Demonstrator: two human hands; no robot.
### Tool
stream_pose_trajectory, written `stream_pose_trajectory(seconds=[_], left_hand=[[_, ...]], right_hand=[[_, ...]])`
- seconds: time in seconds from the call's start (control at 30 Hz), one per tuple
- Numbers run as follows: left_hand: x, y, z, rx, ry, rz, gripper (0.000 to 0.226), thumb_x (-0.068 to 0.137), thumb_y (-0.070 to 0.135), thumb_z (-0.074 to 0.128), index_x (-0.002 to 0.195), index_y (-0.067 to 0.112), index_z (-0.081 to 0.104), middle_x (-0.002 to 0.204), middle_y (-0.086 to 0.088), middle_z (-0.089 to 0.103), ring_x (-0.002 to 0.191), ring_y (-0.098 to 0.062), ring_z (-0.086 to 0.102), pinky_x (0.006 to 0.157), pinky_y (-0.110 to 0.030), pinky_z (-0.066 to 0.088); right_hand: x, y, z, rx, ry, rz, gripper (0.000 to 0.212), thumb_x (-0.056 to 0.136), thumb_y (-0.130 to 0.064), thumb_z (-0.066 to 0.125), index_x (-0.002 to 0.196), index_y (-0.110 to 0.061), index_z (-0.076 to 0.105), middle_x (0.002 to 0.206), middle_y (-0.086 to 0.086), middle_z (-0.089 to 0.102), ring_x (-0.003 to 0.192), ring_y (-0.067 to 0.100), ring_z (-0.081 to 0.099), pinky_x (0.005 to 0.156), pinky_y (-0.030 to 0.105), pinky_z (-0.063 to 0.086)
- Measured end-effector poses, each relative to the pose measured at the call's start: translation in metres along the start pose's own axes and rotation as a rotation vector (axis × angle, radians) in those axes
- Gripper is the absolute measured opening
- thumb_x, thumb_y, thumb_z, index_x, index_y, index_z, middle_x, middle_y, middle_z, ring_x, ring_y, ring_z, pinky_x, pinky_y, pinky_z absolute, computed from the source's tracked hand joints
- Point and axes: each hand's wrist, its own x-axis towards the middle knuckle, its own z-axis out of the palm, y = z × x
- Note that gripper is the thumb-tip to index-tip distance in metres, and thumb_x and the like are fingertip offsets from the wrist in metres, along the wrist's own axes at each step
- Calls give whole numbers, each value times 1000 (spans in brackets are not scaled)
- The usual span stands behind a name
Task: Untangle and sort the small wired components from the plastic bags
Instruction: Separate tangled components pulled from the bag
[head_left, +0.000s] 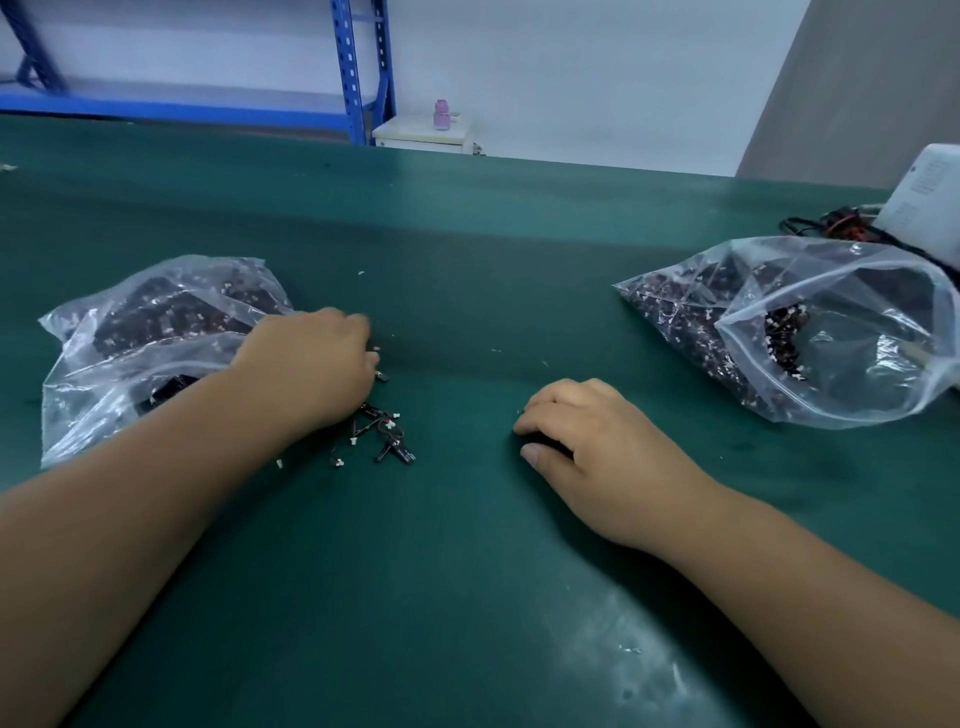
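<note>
Hands low on the green bench (467, 249) — left hand (311, 364) knuckles-up beside the left bag (130, 332), fingers curled, grip hidden, wired components (382, 434) just below it; right hand (587, 441) curled over something dark — hold unclear — right bag (810, 332) well apart.

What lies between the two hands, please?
Head view: a tangle of wired components beside the left hand, then bare green mat to the right hand.
</note>
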Motion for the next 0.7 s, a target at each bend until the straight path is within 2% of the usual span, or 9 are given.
stream_pose_trajectory(seconds=[0.13, 0.2, 0.27, 0.37, 0.43, 0.5, 0.57, 0.63, 0.7], left_hand=[[-1, 1, -3, 123, -42, -47, 35, 101, 50, 28, 95, 22, 47, 107, -4, 65, 98, -28, 63, 71, -38, 40], [-3, 3, -5, 179, -50, -14, 24, 101, 39, 36, 91, 22, 49, 99, 1, 66, 92, -24, 64, 68, -35, 38], [-7, 6, -9, 205, -35, 32, 13, 97, 26, 43, 95, 24, 56, 87, 6, 62, 82, -21, 63, 62, -31, 37], [-15, 15, -17, 227, 13, 139, 16, 86, 14, 49, 89, 28, 57, 72, 7, 52, 65, -19, 54, 52, -28, 29], [-18, 23, -21, 247, 41, 208, 16, 83, 13, 51, 77, 28, 50, 71, 7, 49, 63, -18, 51, 51, -28, 28], [-24, 31, -23, 242, 57, 241, 28, 83, 14, 52, 65, 27, 35, 71, 6, 46, 61, -18, 47, 50, -29, 25], [-32, 41, -24, 201, 51, 259, 36, 82, 15, 55, 63, 27, 26, 71, 7, 44, 57, -16, 42, 48, -29, 21], [-38, 51, -21, 86, 62, 254, 28, 83, 17, 56, 68, 27, 34, 76, 6, 49, 63, -17, 50, 49, -30, 30], [-43, 62, -20, -106, 44, 235, 9, 90, 19, 48, 88, 27, 51, 92, 4, 57, 85, -22, 60, 66, -35, 48]], right_hand=[[0, -1, 0, 5, 0, 7, 21, 98, -35, 55, 115, -28, 66, 118, -14, 57, 111, 17, 46, 97, 35, 42], [-1, -1, 0, 4, -1, 7, 21, 99, -35, 55, 115, -28, 66, 118, -14, 57, 110, 17, 46, 97, 34, 42], [0, -1, -1, 5, 0, 7, 21, 99, -35, 55, 115, -29, 66, 118, -15, 56, 110, 15, 45, 97, 33, 42], [-1, -1, -1, 11, 1, 9, 21, 98, -35, 55, 115, -29, 65, 117, -15, 56, 110, 15, 44, 97, 34, 42], [-1, -1, -1, 18, 7, 7, 20, 98, -35, 56, 114, -28, 65, 117, -15, 56, 109, 15, 45, 96, 35, 43], [-1, -1, -1, 22, 7, 4, 20, 98, -35, 56, 114, -28, 66, 116, -15, 57, 109, 16, 45, 95, 36, 43], [-1, -1, 0, 26, 10, -2, 20, 98, -34, 57, 114, -28, 66, 116, -15, 57, 108, 16, 45, 95, 36, 44], [-1, 0, 0, 25, 17, -7, 19, 97, -34, 57, 113, -28, 67, 115, -14, 57, 107, 16, 46, 95, 35, 44], [0, 0, 0, 26, 20, -8, 20, 97, -34, 58, 113, -28, 67, 115, -14, 58, 107, 17, 46, 94, 35, 44]])
